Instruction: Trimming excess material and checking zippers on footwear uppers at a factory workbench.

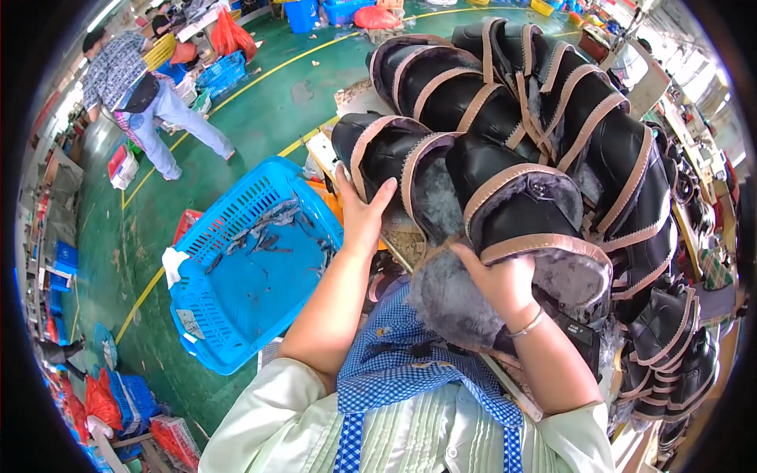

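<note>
Black shoe uppers with grey fleece lining and tan zigzag edging are nested in long rows in front of me. My right hand point(505, 285) grips a fleece-lined shoe upper point(457, 296) at the near end, thumb on the lining and the other fingers mostly hidden. Just above it, another black upper point(522, 206) faces me with its tan rim showing. My left hand point(364, 214) is spread at the near left of the stack, thumb apart from the fingers. Its fingertips rest against the edge of a black upper point(377, 162).
On my left stands a blue plastic basket point(264, 280) with grey scraps inside. A person point(146, 98) walks on the green floor point(292, 87) at the far left. More black uppers point(666, 323) hang in a bunch at the right. Other blue baskets point(221, 75) stand farther back.
</note>
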The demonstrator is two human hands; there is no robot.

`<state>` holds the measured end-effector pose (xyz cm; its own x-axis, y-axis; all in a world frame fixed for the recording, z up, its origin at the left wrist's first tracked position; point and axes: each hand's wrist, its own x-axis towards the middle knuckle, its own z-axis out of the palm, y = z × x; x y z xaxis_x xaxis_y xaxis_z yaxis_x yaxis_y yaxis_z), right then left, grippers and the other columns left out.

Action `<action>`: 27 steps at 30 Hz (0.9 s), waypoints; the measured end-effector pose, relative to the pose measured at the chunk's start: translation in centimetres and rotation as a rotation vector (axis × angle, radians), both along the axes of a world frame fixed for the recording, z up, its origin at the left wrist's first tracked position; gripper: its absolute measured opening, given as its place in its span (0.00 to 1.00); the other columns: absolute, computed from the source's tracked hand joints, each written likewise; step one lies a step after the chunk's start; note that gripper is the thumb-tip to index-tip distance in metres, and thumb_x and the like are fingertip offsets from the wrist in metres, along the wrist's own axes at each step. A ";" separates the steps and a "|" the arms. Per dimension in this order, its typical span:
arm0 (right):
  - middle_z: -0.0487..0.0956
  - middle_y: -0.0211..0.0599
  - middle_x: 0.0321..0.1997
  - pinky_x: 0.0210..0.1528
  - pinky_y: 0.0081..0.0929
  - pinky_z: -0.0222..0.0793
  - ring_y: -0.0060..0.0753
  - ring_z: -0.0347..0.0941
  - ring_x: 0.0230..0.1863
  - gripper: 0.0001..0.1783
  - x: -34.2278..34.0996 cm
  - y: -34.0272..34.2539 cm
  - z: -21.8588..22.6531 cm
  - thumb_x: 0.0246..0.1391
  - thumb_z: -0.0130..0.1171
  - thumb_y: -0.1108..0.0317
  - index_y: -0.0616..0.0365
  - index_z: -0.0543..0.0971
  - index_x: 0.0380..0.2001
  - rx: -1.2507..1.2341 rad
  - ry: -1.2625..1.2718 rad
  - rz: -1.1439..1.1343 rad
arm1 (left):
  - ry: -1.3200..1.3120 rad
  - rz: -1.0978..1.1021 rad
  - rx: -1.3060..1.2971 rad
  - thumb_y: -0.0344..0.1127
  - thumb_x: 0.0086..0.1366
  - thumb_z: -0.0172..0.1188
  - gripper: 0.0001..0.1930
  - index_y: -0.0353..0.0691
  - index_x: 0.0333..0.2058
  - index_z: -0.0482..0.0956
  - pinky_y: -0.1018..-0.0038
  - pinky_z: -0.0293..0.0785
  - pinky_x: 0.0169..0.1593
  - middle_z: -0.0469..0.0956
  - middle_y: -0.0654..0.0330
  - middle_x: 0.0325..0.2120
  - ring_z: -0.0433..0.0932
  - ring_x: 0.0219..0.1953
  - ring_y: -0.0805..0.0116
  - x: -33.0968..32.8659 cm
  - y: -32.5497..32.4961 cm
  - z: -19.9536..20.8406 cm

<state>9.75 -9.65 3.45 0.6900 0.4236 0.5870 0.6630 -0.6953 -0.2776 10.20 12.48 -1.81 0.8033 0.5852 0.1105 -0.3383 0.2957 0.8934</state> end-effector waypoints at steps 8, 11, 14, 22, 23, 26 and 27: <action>0.77 0.55 0.46 0.50 0.54 0.65 0.61 0.72 0.46 0.20 0.4 1.2 -0.5 0.46 0.58 0.60 0.65 0.79 0.40 -0.270 -0.084 -0.070 | -0.009 -0.065 -0.095 0.41 0.52 0.72 0.59 0.33 0.66 0.31 0.66 0.56 0.64 0.52 0.43 0.63 0.58 0.63 0.55 0.5 0.7 -1.2; 0.78 0.50 0.46 0.54 0.49 0.66 0.55 0.73 0.48 0.17 -2.1 -0.2 1.8 0.47 0.58 0.67 0.63 0.80 0.41 -0.220 -0.264 0.147 | -0.009 -0.086 -0.089 0.38 0.55 0.69 0.56 0.33 0.66 0.31 0.65 0.55 0.64 0.52 0.43 0.63 0.57 0.63 0.55 -0.1 1.1 -0.9; 0.78 0.47 0.44 0.55 0.47 0.66 0.51 0.72 0.51 0.17 -2.9 0.2 0.9 0.42 0.60 0.71 0.60 0.81 0.40 -0.079 -0.006 0.431 | -0.056 -0.062 -0.137 0.37 0.57 0.67 0.53 0.33 0.66 0.32 0.66 0.53 0.65 0.52 0.43 0.63 0.56 0.64 0.55 -0.2 0.8 -1.7; 0.79 0.50 0.36 0.49 0.50 0.66 0.56 0.74 0.41 0.09 2.9 3.5 -0.4 0.40 0.63 0.66 0.57 0.81 0.28 -0.175 0.021 0.452 | -0.258 0.118 0.007 0.37 0.67 0.52 0.36 0.35 0.65 0.42 0.65 0.51 0.66 0.49 0.47 0.65 0.55 0.65 0.56 1.2 1.5 -0.5; 0.79 0.43 0.32 0.47 0.50 0.66 0.51 0.75 0.39 0.07 4.1 4.6 -0.9 0.41 0.62 0.68 0.59 0.80 0.25 -0.071 -0.009 0.428 | -0.250 0.129 -0.049 0.40 0.67 0.53 0.36 0.35 0.65 0.43 0.66 0.53 0.65 0.50 0.46 0.65 0.57 0.64 0.56 1.8 2.4 0.0; 0.78 0.45 0.38 0.42 0.33 0.70 0.28 0.73 0.43 0.28 8.3 6.1 -1.9 0.41 0.73 0.53 0.67 0.75 0.35 0.054 0.888 0.199 | 0.029 0.091 -0.005 0.49 0.64 0.58 0.41 0.33 0.65 0.48 0.68 0.50 0.65 0.59 0.47 0.61 0.57 0.64 0.56 5.0 6.3 -3.8; 0.79 0.49 0.42 0.47 0.34 0.71 0.47 0.75 0.44 0.28 9.0 4.9 -4.4 0.37 0.74 0.51 0.63 0.79 0.35 0.262 0.578 0.296 | -0.027 0.097 0.121 0.50 0.64 0.58 0.42 0.32 0.65 0.47 0.69 0.49 0.66 0.58 0.49 0.62 0.56 0.64 0.58 5.5 6.5 -4.4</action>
<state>18.74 -4.71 -0.94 0.7996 0.5369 0.2689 0.5096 -0.3699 -0.7768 15.67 18.96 -6.22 0.7391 0.6414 0.2058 -0.3849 0.1513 0.9105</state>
